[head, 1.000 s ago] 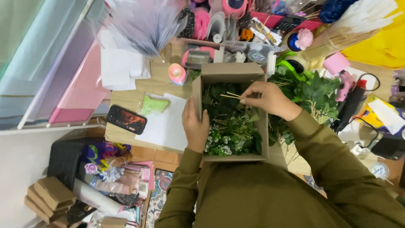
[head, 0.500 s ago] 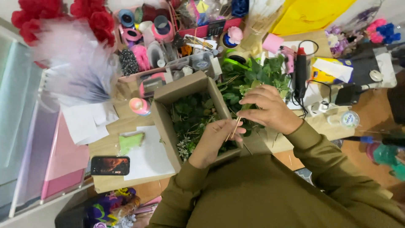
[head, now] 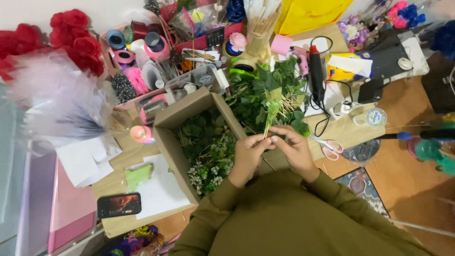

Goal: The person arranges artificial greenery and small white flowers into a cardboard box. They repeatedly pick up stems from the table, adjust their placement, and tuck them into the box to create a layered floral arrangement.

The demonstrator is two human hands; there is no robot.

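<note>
Worktable (head: 360, 128): brown paper covers it and craft supplies crowd it edge to edge. The bins of ribbon spools (head: 137, 52) sit along the far edge, out of the working zone but within reach.

Cardboard box (head: 189, 114): open-topped, set at an angle just left of the hands. It is filled with green foliage and small white sprigs, so it likely serves as stock to draw from.

Loose leaf pile (head: 270, 90): heaped on the table directly beyond the hands, touching the box's right wall. Thin wooden sticks show among the leaves.

Glue gun (head: 316, 71): black with a red tip, lying right of the leaf pile with its cord trailing toward the person.

Phone (head: 119, 205): lying flat on white paper at the near left corner, screen up, well apart from the work.

Scissors (head: 329, 144): pink-handled, just right of the right hand, flat on the paper.

Hands: left hand (head: 247, 156) and right hand (head: 296, 149) are brought together over the box's near right corner. The fingertips of both pinch the lower end of a green sprig on a stick (head: 270, 111). The sprig stands upright, leaves away from the body, probably so the stem end can be worked.
</note>
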